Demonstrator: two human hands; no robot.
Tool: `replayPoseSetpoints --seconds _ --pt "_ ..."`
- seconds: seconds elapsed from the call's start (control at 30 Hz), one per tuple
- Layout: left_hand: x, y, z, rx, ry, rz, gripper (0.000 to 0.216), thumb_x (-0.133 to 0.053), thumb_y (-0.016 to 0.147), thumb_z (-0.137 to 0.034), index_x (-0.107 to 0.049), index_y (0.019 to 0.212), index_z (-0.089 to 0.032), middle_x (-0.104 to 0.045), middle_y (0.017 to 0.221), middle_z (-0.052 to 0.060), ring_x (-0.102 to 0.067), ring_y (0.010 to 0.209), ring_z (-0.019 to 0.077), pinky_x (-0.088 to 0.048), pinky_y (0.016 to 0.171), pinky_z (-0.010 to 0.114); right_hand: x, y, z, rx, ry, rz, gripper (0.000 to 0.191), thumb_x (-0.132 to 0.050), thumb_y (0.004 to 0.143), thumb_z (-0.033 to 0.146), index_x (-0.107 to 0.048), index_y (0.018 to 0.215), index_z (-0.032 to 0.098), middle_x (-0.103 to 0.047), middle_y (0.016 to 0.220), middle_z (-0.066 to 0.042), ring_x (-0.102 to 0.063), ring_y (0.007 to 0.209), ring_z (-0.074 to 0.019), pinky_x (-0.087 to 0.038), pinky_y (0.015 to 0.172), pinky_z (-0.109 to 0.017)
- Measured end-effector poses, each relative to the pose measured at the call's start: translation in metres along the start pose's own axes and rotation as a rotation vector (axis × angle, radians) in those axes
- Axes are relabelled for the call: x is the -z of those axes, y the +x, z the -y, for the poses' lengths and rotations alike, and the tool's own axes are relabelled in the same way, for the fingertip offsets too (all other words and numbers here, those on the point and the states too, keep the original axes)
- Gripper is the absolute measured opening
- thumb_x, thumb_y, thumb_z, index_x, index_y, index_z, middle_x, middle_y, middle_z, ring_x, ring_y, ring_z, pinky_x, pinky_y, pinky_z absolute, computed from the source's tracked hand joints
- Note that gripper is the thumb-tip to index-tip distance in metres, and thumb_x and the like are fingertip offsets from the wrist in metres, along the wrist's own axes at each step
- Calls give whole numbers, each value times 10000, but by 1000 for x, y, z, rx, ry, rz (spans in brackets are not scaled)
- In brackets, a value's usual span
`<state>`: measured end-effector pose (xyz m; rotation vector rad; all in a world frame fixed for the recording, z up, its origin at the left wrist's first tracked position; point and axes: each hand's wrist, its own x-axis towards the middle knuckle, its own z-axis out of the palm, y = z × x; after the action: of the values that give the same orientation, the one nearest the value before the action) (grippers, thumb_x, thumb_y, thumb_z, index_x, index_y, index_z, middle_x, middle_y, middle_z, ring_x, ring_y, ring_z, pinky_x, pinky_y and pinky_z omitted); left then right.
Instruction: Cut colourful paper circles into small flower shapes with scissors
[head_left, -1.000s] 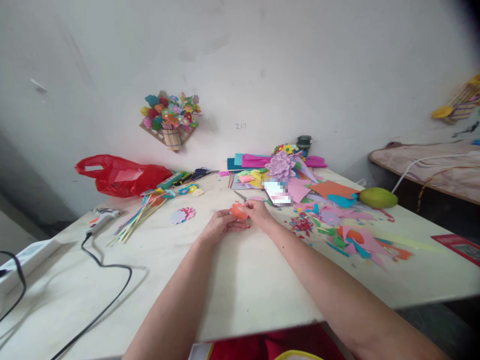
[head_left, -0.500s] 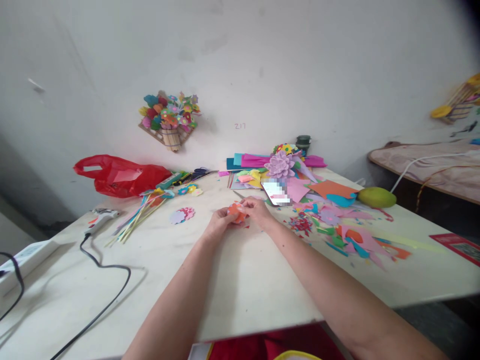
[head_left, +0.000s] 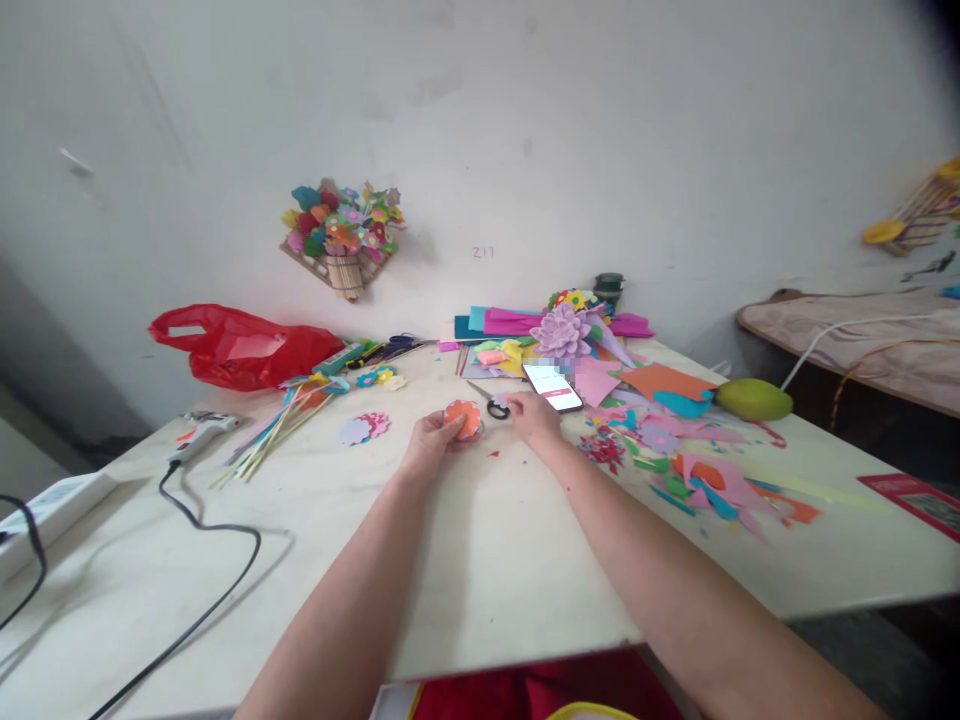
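In my left hand point(head_left: 429, 442) I pinch an orange flower cutout point(head_left: 460, 421) with a pale scalloped edge, thumb lying over its side. To the right of it my right hand point(head_left: 535, 420) has its fingers drawn together; a small pale bit shows at the fingertips, too small to name. Right by those fingertips lies a pair of scissors point(head_left: 496, 409) with dark handles, blades pointing away to the left; whether I touch them I cannot tell. A phone point(head_left: 553, 386) with a lit screen lies just behind my right hand. Stacked scalloped cutouts point(head_left: 356, 431) rest to the left.
Paper and foam scraps point(head_left: 720, 475) spread over the right side, near a green-yellow mango-like fruit point(head_left: 754, 399). Thin sticks point(head_left: 276, 440), a glue gun point(head_left: 204, 437) with its black cord and a power strip point(head_left: 56, 515) are at left. A red plastic bag point(head_left: 247, 352) lies behind.
My hands have come apart: the left moved slightly left with the orange flower cutout, the right moved right, off the cutout. The scissors' handles now show between them.
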<state>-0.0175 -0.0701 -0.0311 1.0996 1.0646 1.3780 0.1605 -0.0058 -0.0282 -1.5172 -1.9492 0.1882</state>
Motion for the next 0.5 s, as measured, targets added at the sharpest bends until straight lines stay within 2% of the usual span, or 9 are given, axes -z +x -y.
replayPoseSetpoints --seconds 0.07,0.2,0.37,0.5 --pt "0 0 0 13 -17 -5 412 -784 595 -397 -638 843 -102 -702 788 106 -683 686 229 -520 580 291 -2 1 -1 91 -158 52 306 -462 865 188 -659 1100 194 -653 1106 -85 -546 1012 -204 -381 854 -276" --pt "-1 1 1 22 -55 -11 371 -786 601 -364 -640 808 -93 -698 739 96 -681 644 219 -523 551 278 -6 2 4 176 -316 125 299 -451 881 218 -674 1072 162 -667 1060 -104 -514 1045 -241 -361 867 -295" --pt "0 2 1 27 -84 -46 301 -777 623 -313 -645 786 -97 -698 736 97 -686 653 218 -524 518 255 -7 3 6 164 -322 107 318 -486 862 197 -643 1138 175 -652 1081 -95 -503 1067 -228 -363 859 -286" --pt "1 1 1 25 -94 -56 281 -769 638 -289 -647 801 -95 -697 738 98 -688 658 217 -535 517 255 -8 4 3 103 -292 88 300 -483 865 204 -654 1112 214 -649 1077 -73 -531 1033 -208 -389 808 -272"
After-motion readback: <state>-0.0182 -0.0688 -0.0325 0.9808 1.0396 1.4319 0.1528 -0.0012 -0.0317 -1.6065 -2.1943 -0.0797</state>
